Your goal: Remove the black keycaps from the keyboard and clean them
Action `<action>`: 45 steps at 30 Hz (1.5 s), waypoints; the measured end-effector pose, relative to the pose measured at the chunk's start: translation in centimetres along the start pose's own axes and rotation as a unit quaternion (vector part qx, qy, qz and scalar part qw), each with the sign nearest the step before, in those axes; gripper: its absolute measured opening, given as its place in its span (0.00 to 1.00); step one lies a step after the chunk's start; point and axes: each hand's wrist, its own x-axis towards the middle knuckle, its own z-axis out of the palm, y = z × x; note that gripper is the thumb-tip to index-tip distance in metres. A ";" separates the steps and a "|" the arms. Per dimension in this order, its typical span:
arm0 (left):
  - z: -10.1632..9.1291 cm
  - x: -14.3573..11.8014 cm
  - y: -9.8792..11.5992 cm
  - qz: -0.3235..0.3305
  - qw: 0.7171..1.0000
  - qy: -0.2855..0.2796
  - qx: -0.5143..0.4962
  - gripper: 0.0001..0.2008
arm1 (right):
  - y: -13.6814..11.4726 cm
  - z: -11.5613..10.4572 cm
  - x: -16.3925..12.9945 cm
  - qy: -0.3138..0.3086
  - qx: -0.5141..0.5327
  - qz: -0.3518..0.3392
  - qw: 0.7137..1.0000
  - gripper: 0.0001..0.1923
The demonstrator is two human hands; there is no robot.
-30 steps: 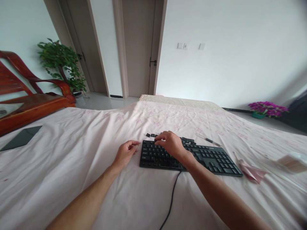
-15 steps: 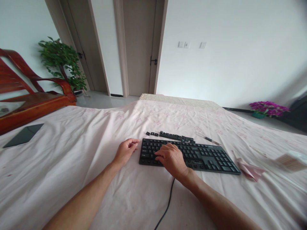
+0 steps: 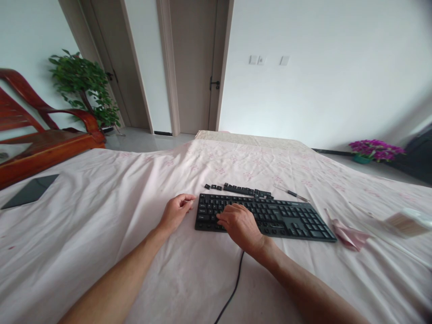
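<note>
A person's right hand (image 3: pixel 240 222) lies palm down, fingers loosely spread, on the near left part of a flat black plastic computer keyboard (image 3: pixel 290 218), gripping nothing; the fingertips press on the keys. The keyboard rests on a bed covered by a pale pink sheet with a faint flower print (image 3: pixel 101 216). The left hand (image 3: pixel 175 212) sits on the sheet just left of the keyboard's end, loosely curled with thumb and fingertips close together; whether it pinches something small cannot be told. Just beyond the right hand, past the keyboard's far edge, a row of loose black keycaps (image 3: pixel 248 191) lies on the sheet. Farther right of them is a thin screwdriver-like tool with a dark handle (image 3: pixel 290 193). A black cable (image 3: pixel 232 288) runs from the keyboard toward the person, between the two forearms. Right of the keyboard lie a crumpled pink cloth (image 3: pixel 346 234) and, farther out, a blurred pale box (image 3: pixel 405 222) whose contents cannot be seen. Well to the left of the left hand is a flat dark tablet (image 3: pixel 29 191). Beyond the bed stand a red-brown wooden chair (image 3: pixel 43 135), a green potted plant (image 3: pixel 83 87) and a closed beige door (image 3: pixel 194 67); purple flowers in a green pot (image 3: pixel 374 150) sit on the floor far right.
</note>
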 end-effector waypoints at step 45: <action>0.1 0.1 -0.1 -0.021 0.999 0.000 -0.025 0.16 | 8.3 -1.4 10.8 -0.023 -0.049 0.225 0.973 0.10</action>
